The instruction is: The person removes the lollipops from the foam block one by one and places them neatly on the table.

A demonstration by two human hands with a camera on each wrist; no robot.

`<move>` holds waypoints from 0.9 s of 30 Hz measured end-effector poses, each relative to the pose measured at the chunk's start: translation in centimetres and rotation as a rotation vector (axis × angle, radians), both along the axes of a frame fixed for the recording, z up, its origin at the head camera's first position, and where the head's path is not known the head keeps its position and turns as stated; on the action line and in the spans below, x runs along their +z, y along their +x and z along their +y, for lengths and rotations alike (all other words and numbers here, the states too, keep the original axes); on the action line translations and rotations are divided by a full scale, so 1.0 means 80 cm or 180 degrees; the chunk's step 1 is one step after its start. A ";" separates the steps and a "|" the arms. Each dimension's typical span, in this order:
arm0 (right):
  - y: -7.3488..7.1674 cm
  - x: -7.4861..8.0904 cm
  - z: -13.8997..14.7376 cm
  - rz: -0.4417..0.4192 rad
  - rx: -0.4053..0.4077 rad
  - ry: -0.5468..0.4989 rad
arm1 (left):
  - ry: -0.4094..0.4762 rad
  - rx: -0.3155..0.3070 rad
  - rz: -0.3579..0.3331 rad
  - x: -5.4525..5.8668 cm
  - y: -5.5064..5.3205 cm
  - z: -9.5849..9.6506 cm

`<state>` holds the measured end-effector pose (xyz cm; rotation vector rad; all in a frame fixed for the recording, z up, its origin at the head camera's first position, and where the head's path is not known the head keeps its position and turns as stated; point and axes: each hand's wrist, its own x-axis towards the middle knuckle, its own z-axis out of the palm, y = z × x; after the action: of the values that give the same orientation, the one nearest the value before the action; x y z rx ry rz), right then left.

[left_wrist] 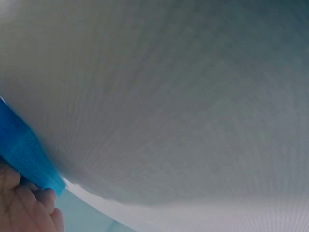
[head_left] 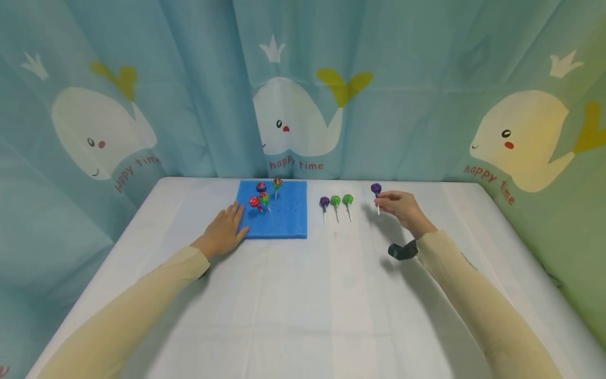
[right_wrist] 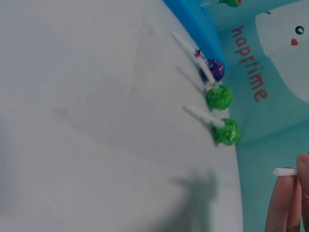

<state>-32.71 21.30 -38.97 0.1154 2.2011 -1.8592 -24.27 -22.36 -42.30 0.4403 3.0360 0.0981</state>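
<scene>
My right hand (head_left: 401, 209) pinches a purple lollipop (head_left: 376, 189) by its stick, head upward, above the table. In the right wrist view only the white stick end (right_wrist: 285, 171) shows at the fingers. My left hand (head_left: 227, 229) lies at the left edge of a blue foam board (head_left: 284, 223), fingers extended and touching it. Several lollipops stand in the board's left and upper part, among them a red one (head_left: 254, 202) and a green one (head_left: 277, 183). Between board and right hand, a purple lollipop (head_left: 324, 201) and two green lollipops (head_left: 335, 200) lie in a row.
The white-covered table (head_left: 303, 305) ends at a curtain (head_left: 402, 131) printed with whales. A dark wrist camera (head_left: 402, 251) hangs below my right wrist. Small holes dot the board's right part.
</scene>
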 end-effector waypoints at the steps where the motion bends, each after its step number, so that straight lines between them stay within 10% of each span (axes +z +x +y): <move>1: -0.002 -0.001 0.001 -0.0027 -0.0022 0.0015 | -0.0006 0.0004 -0.0006 0.001 -0.001 0.000; 16: -0.011 -0.021 0.007 -0.0202 -0.0189 0.0045 | -0.0029 0.0048 -0.0127 -0.001 -0.004 0.000; 27: -0.018 -0.033 -0.007 -0.0217 -0.0125 0.0710 | -0.0033 0.0043 -0.0112 0.004 -0.003 0.000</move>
<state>-34.19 20.75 -41.64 0.2615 2.3668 -1.5976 -24.50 -22.37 -41.97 0.4130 3.0040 0.0899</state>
